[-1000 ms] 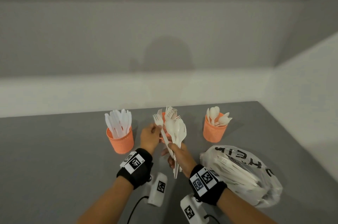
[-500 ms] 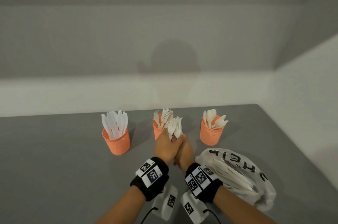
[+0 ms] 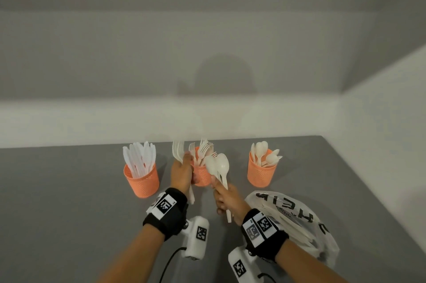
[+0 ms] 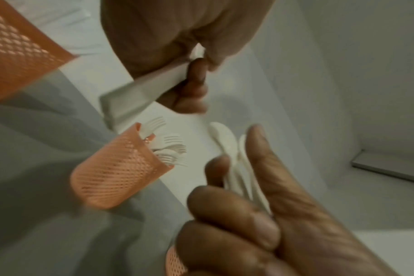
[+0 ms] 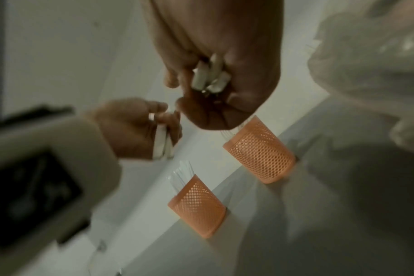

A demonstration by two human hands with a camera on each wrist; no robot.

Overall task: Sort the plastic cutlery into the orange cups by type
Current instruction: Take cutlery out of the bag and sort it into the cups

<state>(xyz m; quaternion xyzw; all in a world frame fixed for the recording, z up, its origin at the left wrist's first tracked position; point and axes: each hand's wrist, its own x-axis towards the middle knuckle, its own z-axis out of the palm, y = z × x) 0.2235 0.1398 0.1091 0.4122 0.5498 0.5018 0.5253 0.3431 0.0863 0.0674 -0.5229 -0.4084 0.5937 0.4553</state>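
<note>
Now your left hand (image 3: 182, 173) grips a few forks (image 3: 178, 152) by their handles, tines up, just left of the middle cup (image 3: 202, 175), which already bristles with forks; held upright like that, they look ready to drop in handle-first. Your right hand (image 3: 227, 199) clenches a bunch of spoons (image 3: 219, 166) the same way, bowls up, in front of that cup and well short of the right cup (image 3: 261, 175) where the other spoons stand. Splitting the bundle between both hands likely lets each type go straight to its own cup. The left cup (image 3: 141, 181) holds knives. All the cutlery is thin, off-white plastic. Beside your right wrist, a bag (image 3: 306, 220) on the grey surface (image 3: 69, 202) holds more unsorted pieces.
</note>
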